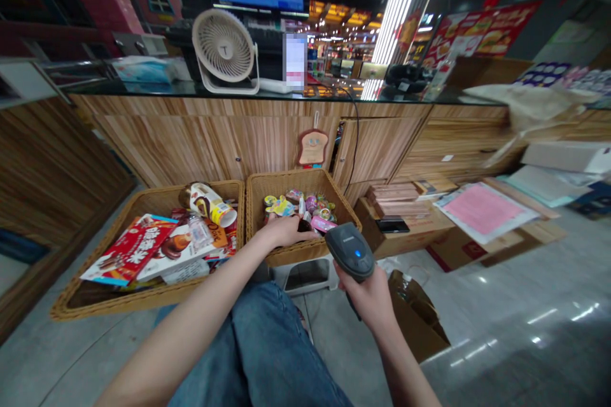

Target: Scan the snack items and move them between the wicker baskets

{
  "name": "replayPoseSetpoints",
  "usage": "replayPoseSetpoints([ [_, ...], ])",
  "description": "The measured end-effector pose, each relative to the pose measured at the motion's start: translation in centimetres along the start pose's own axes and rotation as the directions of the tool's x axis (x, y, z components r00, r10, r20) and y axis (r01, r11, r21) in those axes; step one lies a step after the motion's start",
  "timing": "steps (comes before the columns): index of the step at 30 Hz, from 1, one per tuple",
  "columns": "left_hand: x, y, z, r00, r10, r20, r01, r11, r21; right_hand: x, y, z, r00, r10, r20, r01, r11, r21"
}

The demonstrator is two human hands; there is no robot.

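Note:
My left hand (286, 231) reaches into a wicker basket (296, 180), its fingers resting on small bright candy packets (296, 205). A dark item (304, 225) sits at the fingertips, partly hidden, and I cannot tell whether it is held. My right hand (365, 296) grips a dark grey handheld barcode scanner (351, 251) with a blue light on top. The scanner's head points up and away from the basket.
A second wicker basket (119, 303) on the left holds boxed snacks and a bottle. Ahead stand a wood-panelled counter (214, 140) with a fan and monitor on top. To the right are cardboard boxes (405, 229), papers, and a paper bag (415, 315) on the floor.

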State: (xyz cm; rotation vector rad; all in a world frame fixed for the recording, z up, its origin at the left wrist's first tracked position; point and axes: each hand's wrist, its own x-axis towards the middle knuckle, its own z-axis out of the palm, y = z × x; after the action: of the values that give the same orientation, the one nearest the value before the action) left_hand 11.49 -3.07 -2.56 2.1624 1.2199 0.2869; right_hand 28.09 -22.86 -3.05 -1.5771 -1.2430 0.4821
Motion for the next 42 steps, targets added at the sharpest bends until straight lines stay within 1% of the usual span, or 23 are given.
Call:
replayPoseSetpoints([
  [2,0.1,0.5,0.2,0.998,-0.062,-0.003,0.062,0.998,0.029,0.0,-0.1,0.1,1.0,0.003,-0.003,-0.003,1.0,0.008],
  [4,0.1,1.0,-0.1,0.997,-0.072,-0.004,0.072,0.997,0.024,0.0,-0.1,0.1,1.0,0.004,-0.001,-0.004,1.0,0.012],
  [7,-0.3,1.0,-1.8,0.997,-0.066,-0.042,0.066,0.998,0.003,0.0,-0.2,0.1,1.0,-0.002,0.008,0.002,1.0,0.014],
  [9,-0.9,0.4,-3.4,0.991,-0.046,-0.127,0.038,0.997,-0.064,-0.1,-0.1,0.0,1.0,-0.001,0.009,0.0,1.0,0.008],
  [11,-2.0,-0.7,-5.1,0.971,-0.029,-0.236,-0.021,0.978,-0.207,-0.1,0.0,0.0,1.0,0.005,0.007,-0.005,1.0,0.001],
  [13,-3.6,-2.0,-6.6,0.946,-0.033,-0.323,-0.088,0.932,-0.352,-0.2,0.0,0.0,1.0,0.009,0.001,-0.009,1.0,-0.003],
  [14,-4.6,-2.7,-7.1,0.934,-0.036,-0.354,-0.111,0.916,-0.386,-0.3,0.0,0.1,1.0,0.008,0.003,-0.008,1.0,0.0],
  [16,-6.9,-3.9,-7.7,0.896,-0.059,-0.44,-0.126,0.916,-0.382,-0.4,-0.1,0.5,1.0,-0.002,0.017,0.002,1.0,0.015],
  [19,-10.0,-5.5,-7.7,0.799,-0.134,-0.586,-0.099,0.932,-0.348,-0.9,-0.4,1.5,0.997,-0.023,0.073,0.02,0.998,0.054],
  [20,-10.8,-5.9,-7.5,0.769,-0.17,-0.616,-0.095,0.923,-0.373,-1.1,-0.6,1.9,0.995,-0.031,0.097,0.025,0.998,0.062],
  [21,-11.5,-6.4,-7.3,0.75,-0.211,-0.627,-0.094,0.904,-0.416,-1.3,-0.8,2.3,0.992,-0.042,0.116,0.034,0.997,0.065],
  [23,-12.3,-7.3,-6.7,0.733,-0.299,-0.611,-0.087,0.85,-0.52,-1.6,-1.2,3.1,0.987,-0.076,0.145,0.068,0.996,0.058],
  [26,-12.7,-8.9,-5.9,0.722,-0.408,-0.559,-0.062,0.767,-0.639,-1.8,-1.8,4.0,0.978,-0.113,0.178,0.108,0.994,0.034],
  [29,-12.7,-10.2,-5.3,0.707,-0.468,-0.53,-0.065,0.704,-0.708,-1.7,-2.1,4.3,0.977,-0.1,0.191,0.099,0.995,0.016],
  [31,-12.6,-10.7,-5.1,0.689,-0.488,-0.535,-0.059,0.698,-0.713,-1.6,-2.0,4.2,0.979,-0.092,0.181,0.09,0.996,0.018],
  [34,-12.6,-10.6,-5.1,0.671,-0.483,-0.562,-0.075,0.71,-0.7,-1.5,-1.8,4.0,0.981,-0.076,0.18,0.074,0.997,0.017],
  [37,-12.9,-9.7,-5.2,0.669,-0.466,-0.578,-0.094,0.719,-0.689,-1.5,-1.6,3.8,0.983,-0.059,0.174,0.058,0.998,0.012],
  [38,-13.2,-9.3,-5.3,0.663,-0.466,-0.586,-0.095,0.724,-0.683,-1.5,-1.6,3.8,0.984,-0.057,0.169,0.056,0.998,0.01],
  [40,-13.9,-8.6,-5.6,0.632,-0.476,-0.612,-0.108,0.728,-0.678,-1.6,-1.6,3.8,0.985,-0.052,0.162,0.051,0.999,0.012],
  [42,-14.8,-8.2,-6.1,0.566,-0.49,-0.663,-0.143,0.734,-0.664,-1.6,-1.5,3.8,0.986,-0.039,0.163,0.037,0.999,0.02],
])
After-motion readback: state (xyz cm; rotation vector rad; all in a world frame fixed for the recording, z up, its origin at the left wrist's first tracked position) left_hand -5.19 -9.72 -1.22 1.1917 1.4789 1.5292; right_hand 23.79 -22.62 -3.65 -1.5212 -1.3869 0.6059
